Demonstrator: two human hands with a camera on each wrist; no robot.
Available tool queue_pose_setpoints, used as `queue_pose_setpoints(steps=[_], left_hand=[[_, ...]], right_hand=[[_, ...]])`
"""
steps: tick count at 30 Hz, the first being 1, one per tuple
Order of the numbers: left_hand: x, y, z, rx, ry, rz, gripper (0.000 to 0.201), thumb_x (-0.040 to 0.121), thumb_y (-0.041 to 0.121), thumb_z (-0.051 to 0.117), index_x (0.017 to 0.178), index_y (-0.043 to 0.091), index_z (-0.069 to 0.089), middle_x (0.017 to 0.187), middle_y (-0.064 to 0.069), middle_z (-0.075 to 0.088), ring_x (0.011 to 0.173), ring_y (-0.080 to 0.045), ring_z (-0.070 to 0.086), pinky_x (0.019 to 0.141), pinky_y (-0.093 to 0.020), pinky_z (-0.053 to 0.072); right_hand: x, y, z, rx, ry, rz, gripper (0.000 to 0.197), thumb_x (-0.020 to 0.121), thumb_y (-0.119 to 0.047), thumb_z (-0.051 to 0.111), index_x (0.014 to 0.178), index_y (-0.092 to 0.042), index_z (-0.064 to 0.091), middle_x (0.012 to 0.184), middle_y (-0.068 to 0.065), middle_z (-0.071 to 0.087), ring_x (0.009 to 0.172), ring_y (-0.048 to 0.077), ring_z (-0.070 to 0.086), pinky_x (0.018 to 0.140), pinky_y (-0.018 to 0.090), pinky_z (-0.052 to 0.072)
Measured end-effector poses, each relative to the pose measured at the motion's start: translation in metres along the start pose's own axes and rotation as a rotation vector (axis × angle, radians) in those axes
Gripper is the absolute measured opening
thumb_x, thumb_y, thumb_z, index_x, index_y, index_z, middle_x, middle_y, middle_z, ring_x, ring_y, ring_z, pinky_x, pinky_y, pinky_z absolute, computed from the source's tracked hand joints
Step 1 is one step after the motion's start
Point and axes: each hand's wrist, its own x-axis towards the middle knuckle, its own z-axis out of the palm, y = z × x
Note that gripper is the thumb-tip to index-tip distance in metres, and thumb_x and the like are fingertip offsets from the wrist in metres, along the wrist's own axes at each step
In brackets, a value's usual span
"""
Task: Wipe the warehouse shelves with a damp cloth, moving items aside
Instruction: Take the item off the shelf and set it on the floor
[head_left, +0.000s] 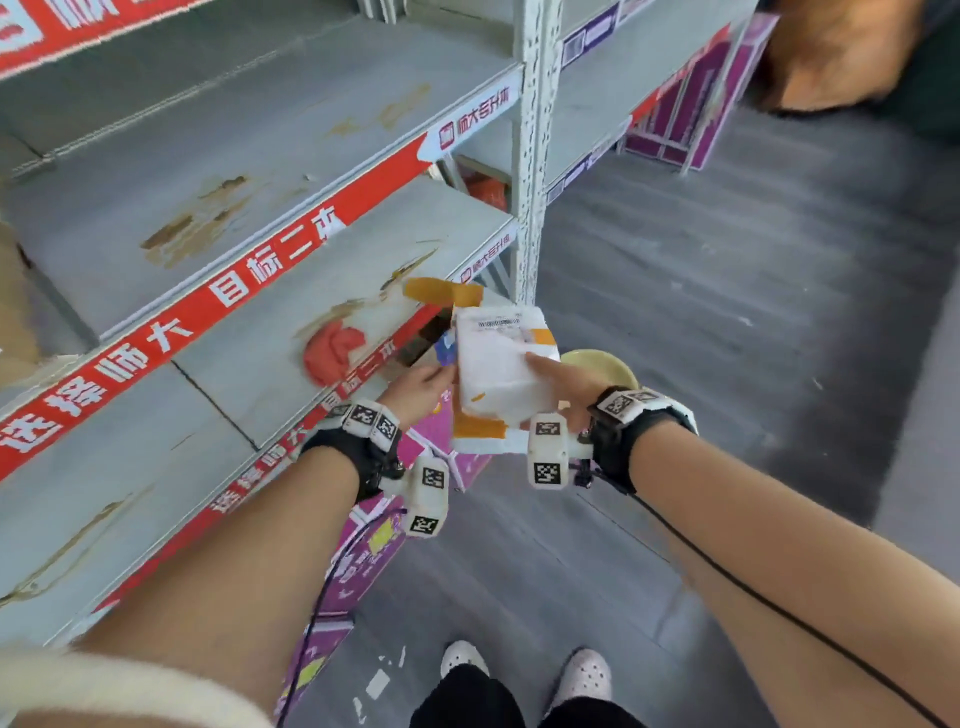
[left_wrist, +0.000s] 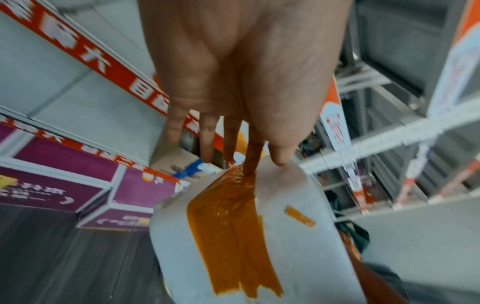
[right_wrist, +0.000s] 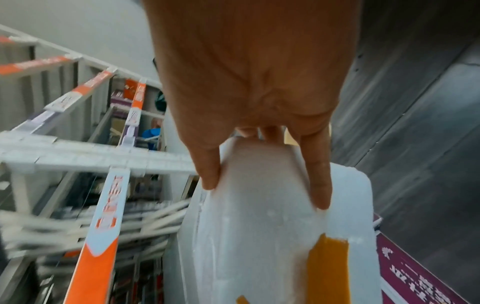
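In front of the grey shelving, two hands hold one white foam box above the floor.

At 9 o'clock from the box, one red cloth (head_left: 332, 349) lies bunched on the lower shelf (head_left: 249, 364), whose grey board is scuffed brown and edged with a red banner. The left hand (head_left: 415, 387) reaches the foam box (head_left: 498, 364) with fingers (left_wrist: 253, 158) straight and slightly spread, tips touching its orange-taped side. The box is white, banded with orange tape and carries one barcode label. At 3 o'clock the right hand (head_left: 563, 379) clamps it, thumb on top, fingers (right_wrist: 319, 181) curled down the far face.
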Motion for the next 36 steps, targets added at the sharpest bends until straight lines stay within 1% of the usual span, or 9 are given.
queue_pose_setpoints(steps=[2, 6, 8, 12, 15, 19, 24, 30, 36], left_hand=[[0.012, 0.017, 0.028, 0.058, -0.026, 0.006, 0.039, 0.099, 0.044, 0.032, 0.099, 0.019, 0.062, 0.094, -0.008, 0.054, 0.087, -0.023, 0.055, 0.069, -0.029, 0.037], [0.036, 0.028, 0.078, 0.121, -0.016, -0.024, 0.043, 0.098, 0.039, 0.034, 0.111, 0.007, 0.060, 0.098, -0.023, 0.061, 0.084, -0.029, 0.059, 0.072, -0.031, 0.040], [0.045, 0.029, 0.099, 0.142, -0.039, -0.027, 0.041, 0.098, 0.038, 0.035, 0.111, 0.007, 0.059, 0.103, -0.022, 0.062, 0.094, -0.031, 0.062, 0.074, -0.031, 0.041], [0.072, 0.018, 0.129, 0.159, -0.037, -0.019, 0.027, 0.100, 0.031, 0.037, 0.100, 0.014, 0.057, 0.102, -0.016, 0.061, 0.091, -0.024, 0.058, 0.084, -0.036, 0.047], [0.105, 0.001, 0.148, 0.284, -0.025, 0.003, 0.021, 0.100, 0.028, 0.037, 0.096, 0.019, 0.055, 0.098, -0.011, 0.059, 0.086, -0.022, 0.054, 0.076, -0.028, 0.040], [0.162, -0.028, 0.182, 0.435, -0.037, 0.020, 0.034, 0.100, 0.026, 0.038, 0.121, 0.012, 0.059, 0.122, -0.012, 0.061, 0.104, -0.030, 0.059, 0.082, -0.028, 0.045], [0.239, -0.059, 0.254, 0.490, -0.052, 0.086, 0.031, 0.098, 0.022, 0.041, 0.120, 0.011, 0.061, 0.130, -0.009, 0.058, 0.115, -0.028, 0.055, 0.090, -0.027, 0.043], [0.330, -0.094, 0.377, 0.572, -0.138, 0.239, 0.030, 0.098, 0.021, 0.044, 0.119, 0.010, 0.062, 0.128, -0.013, 0.058, 0.117, -0.031, 0.054, 0.095, -0.032, 0.041], [0.395, -0.141, 0.477, 0.608, -0.180, 0.300, 0.032, 0.098, 0.026, 0.042, 0.123, 0.012, 0.058, 0.136, -0.009, 0.051, 0.119, -0.028, 0.051, 0.094, -0.030, 0.040]], right_hand=[[0.002, 0.012, -0.035, 0.075, 0.041, -0.021, 0.071, 0.078, -0.050, 0.066, 0.126, 0.001, 0.053, 0.105, 0.022, 0.063, 0.107, 0.049, 0.056, 0.103, 0.050, 0.037], [0.007, 0.034, -0.089, 0.332, 0.144, -0.054, 0.031, 0.089, -0.035, 0.060, 0.112, -0.015, 0.052, 0.087, 0.009, 0.059, 0.070, 0.030, 0.057, 0.068, 0.041, 0.053], [0.014, 0.046, -0.106, 0.402, 0.189, -0.034, 0.035, 0.088, -0.032, 0.062, 0.115, -0.011, 0.052, 0.098, 0.011, 0.060, 0.072, 0.030, 0.059, 0.045, 0.034, 0.053], [0.054, 0.074, -0.133, 0.419, 0.353, 0.036, 0.065, 0.080, -0.035, 0.070, 0.132, -0.005, 0.046, 0.128, 0.013, 0.054, 0.105, 0.038, 0.058, 0.038, 0.031, 0.050], [0.097, 0.102, -0.148, 0.391, 0.422, 0.066, 0.064, 0.083, -0.038, 0.065, 0.132, -0.002, 0.046, 0.122, 0.015, 0.056, 0.087, 0.034, 0.057, 0.028, 0.019, 0.040], [0.162, 0.151, -0.166, 0.386, 0.528, 0.083, 0.057, 0.086, -0.040, 0.058, 0.128, -0.004, 0.049, 0.103, 0.011, 0.058, 0.054, 0.023, 0.053, 0.038, 0.021, 0.039], [0.250, 0.219, -0.199, 0.474, 0.635, 0.087, 0.059, 0.090, -0.041, 0.054, 0.134, -0.002, 0.045, 0.115, 0.014, 0.061, 0.052, 0.020, 0.053, 0.040, 0.022, 0.038], [0.354, 0.302, -0.237, 0.558, 0.737, 0.139, 0.056, 0.079, -0.045, 0.055, 0.119, -0.005, 0.054, 0.094, 0.011, 0.063, 0.063, 0.025, 0.062, 0.061, 0.032, 0.050], [0.462, 0.382, -0.264, 0.557, 0.764, 0.185, 0.070, 0.065, -0.054, 0.053, 0.120, -0.011, 0.054, 0.106, 0.010, 0.066, 0.094, 0.030, 0.066, 0.078, 0.037, 0.049]])
